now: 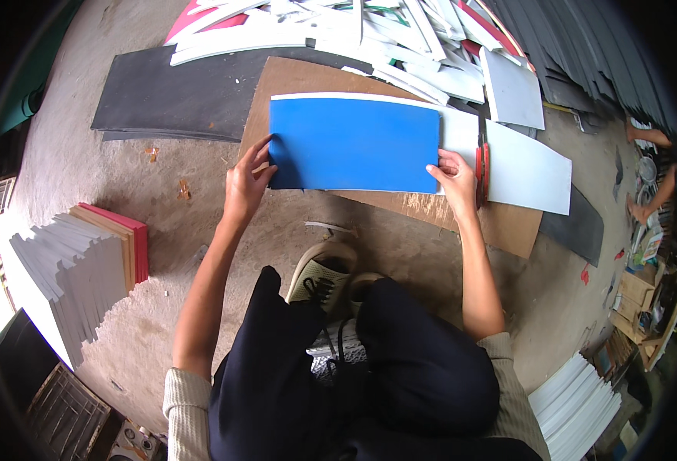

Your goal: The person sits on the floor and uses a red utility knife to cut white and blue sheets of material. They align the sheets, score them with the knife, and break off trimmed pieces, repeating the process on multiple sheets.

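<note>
A blue rectangular sheet [354, 144] lies over a white sheet [527, 165] on a brown board [300, 81] on the concrete floor. My left hand [246, 180] grips the blue sheet's lower left corner. My right hand [455, 175] presses its lower right corner and also holds a red-handled cutter [481, 165], whose blade runs up along the sheet's right edge. My knees and shoes [323, 273] are just below the board.
A dark grey sheet [173, 96] lies to the left of the board. White and red offcuts [369, 31] are heaped behind it. A stack of white and red panels [84, 269] stands at left, another white stack [577, 403] at lower right. Another person's limbs [650, 165] show at far right.
</note>
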A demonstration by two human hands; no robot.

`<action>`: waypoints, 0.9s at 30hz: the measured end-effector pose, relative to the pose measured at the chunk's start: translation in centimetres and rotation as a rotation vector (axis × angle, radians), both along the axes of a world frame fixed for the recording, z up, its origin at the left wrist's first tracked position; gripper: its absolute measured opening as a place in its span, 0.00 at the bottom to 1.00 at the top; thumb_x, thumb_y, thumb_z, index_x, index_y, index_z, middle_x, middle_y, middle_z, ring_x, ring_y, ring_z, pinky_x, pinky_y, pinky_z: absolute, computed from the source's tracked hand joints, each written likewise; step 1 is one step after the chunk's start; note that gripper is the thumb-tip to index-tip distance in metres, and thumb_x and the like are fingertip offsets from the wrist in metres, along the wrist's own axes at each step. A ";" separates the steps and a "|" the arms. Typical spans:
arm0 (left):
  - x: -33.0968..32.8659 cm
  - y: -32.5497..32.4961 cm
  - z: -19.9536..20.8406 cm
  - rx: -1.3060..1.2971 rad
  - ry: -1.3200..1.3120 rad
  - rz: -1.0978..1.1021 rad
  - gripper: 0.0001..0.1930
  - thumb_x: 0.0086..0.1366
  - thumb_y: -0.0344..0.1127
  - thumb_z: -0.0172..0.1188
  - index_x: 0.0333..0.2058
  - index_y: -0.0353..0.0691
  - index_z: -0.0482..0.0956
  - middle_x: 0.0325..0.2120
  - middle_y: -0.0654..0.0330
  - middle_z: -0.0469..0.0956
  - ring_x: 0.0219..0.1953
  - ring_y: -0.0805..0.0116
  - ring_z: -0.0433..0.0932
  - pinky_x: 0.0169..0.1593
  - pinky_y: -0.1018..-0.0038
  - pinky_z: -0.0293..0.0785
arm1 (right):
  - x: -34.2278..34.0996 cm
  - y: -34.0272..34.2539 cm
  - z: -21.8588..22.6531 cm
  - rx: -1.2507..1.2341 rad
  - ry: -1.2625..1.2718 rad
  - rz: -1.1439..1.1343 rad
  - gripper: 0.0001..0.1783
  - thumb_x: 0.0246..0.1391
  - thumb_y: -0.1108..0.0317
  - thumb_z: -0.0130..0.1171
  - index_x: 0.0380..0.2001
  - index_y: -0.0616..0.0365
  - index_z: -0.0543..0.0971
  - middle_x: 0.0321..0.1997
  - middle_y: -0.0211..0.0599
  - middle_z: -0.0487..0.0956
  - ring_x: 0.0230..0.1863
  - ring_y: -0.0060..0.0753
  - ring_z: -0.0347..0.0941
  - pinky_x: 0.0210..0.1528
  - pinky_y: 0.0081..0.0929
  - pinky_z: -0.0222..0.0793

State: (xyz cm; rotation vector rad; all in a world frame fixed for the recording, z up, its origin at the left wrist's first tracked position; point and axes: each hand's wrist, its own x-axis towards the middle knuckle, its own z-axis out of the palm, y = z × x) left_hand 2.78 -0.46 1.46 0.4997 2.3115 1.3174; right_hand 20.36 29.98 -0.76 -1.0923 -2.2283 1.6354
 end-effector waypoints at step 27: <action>-1.3 -0.3 -2.4 -0.172 0.151 -0.123 0.29 0.47 0.23 0.59 0.51 0.40 0.66 0.41 0.53 0.65 0.36 0.62 0.72 0.41 0.72 0.70 | 0.2 0.5 -0.3 -0.007 -0.030 0.050 0.20 0.40 0.78 0.61 0.39 0.60 0.69 0.26 0.30 0.72 0.29 0.19 0.68 0.33 0.18 0.67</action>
